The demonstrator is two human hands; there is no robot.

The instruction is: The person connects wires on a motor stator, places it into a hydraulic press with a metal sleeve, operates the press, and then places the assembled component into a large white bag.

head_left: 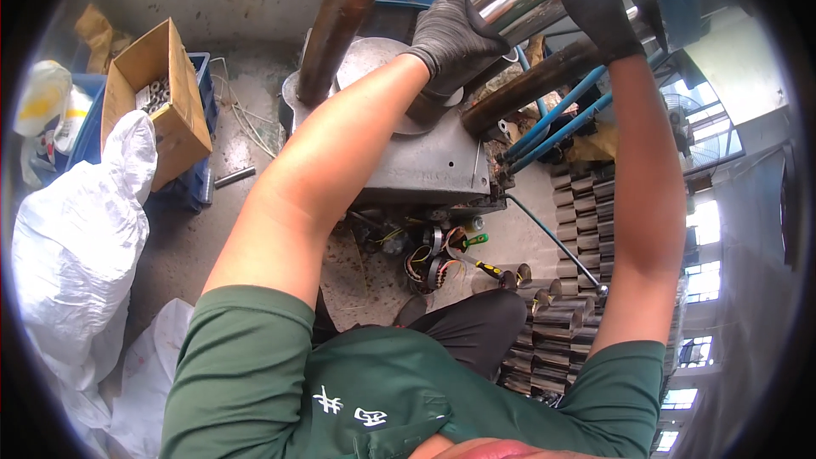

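Observation:
Overhead, a shiny metal cylinder (520, 2) is held at a slant between my two gloved hands. My left hand (459, 30), in a grey glove, is closed round its lower left part, with the thumb against the polished side. My right hand (589, 2), in a darker glove, grips its upper right part; some of those fingers are hidden behind the glove's back. Below the cylinder lies the grey metal base (416, 161) of a machine, with thick dark steel posts (344, 21) rising from it. A round raised block under my left wrist is partly covered.
Blue hoses (561, 123) run beside the machine, above a thin lever with a ball end (602, 290). Rows of metal sleeves (578, 221) stand at right. Wire-wound rings (422, 268) and screwdrivers (489, 269) lie below. A cardboard box (183, 132) and white sacks (81, 229) are at left.

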